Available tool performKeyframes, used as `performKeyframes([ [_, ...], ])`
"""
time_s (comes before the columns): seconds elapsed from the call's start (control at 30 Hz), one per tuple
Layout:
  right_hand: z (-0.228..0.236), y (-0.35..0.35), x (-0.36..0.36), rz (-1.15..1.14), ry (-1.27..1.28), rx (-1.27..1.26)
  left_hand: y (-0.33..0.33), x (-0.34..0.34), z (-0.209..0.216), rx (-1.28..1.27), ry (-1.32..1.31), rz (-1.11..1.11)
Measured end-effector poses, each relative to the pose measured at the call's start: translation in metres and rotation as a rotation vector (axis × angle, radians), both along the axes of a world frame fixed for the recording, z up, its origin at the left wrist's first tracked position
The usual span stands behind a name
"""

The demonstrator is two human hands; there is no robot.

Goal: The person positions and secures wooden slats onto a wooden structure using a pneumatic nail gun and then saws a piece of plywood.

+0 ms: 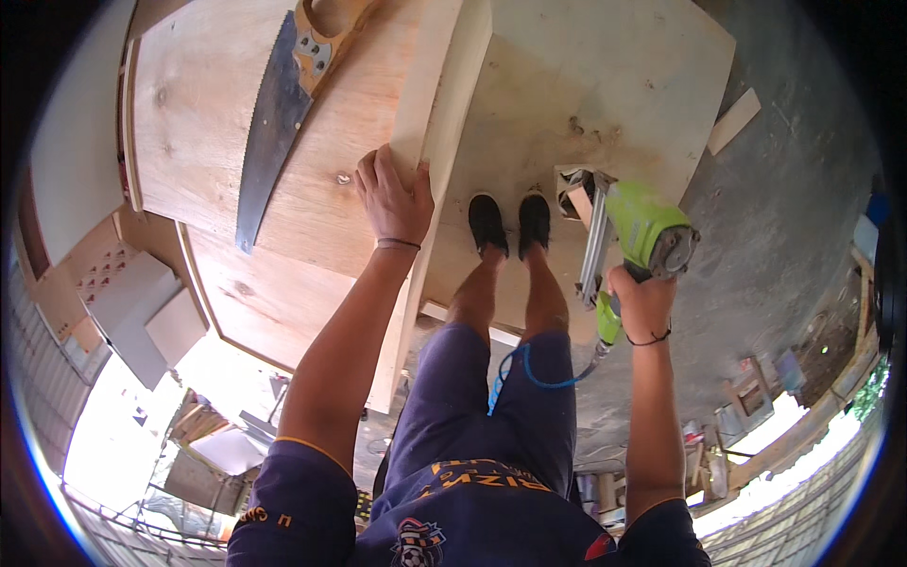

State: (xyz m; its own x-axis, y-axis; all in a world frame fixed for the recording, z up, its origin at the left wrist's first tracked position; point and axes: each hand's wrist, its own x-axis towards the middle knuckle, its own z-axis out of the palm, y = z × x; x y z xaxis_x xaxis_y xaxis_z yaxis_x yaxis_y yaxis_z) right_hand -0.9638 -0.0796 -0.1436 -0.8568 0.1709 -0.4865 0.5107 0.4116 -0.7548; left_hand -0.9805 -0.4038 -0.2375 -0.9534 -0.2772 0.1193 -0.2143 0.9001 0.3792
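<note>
My left hand [395, 203] rests on a plywood panel [331, 165] beside its raised edge strip [420, 94]. Its fingers are stretched over the wood and the thumb lies apart, against the strip. A handsaw [272, 132] with a wooden handle lies on the panel to the left of that hand. In my right hand [644, 300] is a green nail gun [638, 222], gripped by its handle, with a silver magazine. A blue air hose [548, 383] runs from its base across my legs. The gun hangs over the floor side, apart from the panel.
My feet [510, 225] stand by a pale sheet [586, 76] on the floor. A wood offcut [734, 121] lies on the grey concrete [784, 180] at far right. Boards and clutter [217, 435] stand at lower left; scrap wood [751, 387] is at lower right.
</note>
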Motion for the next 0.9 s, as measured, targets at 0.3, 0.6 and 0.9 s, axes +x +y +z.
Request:
performKeyframes([
  [0.3, -0.043, 0.053, 0.084, -0.057, -0.05, 0.035, -0.002, 0.0, -0.011, -0.212, 0.071, -0.058],
  [0.6, -0.184, 0.135, 0.162, -0.255, -0.025, -0.047, -0.009, -0.003, -0.019, -0.252, 0.074, -0.022],
  [0.9, -0.441, 0.236, 0.236, -0.344, -0.219, 0.43, -0.008, -0.004, -0.005, -0.299, 0.007, 0.022],
])
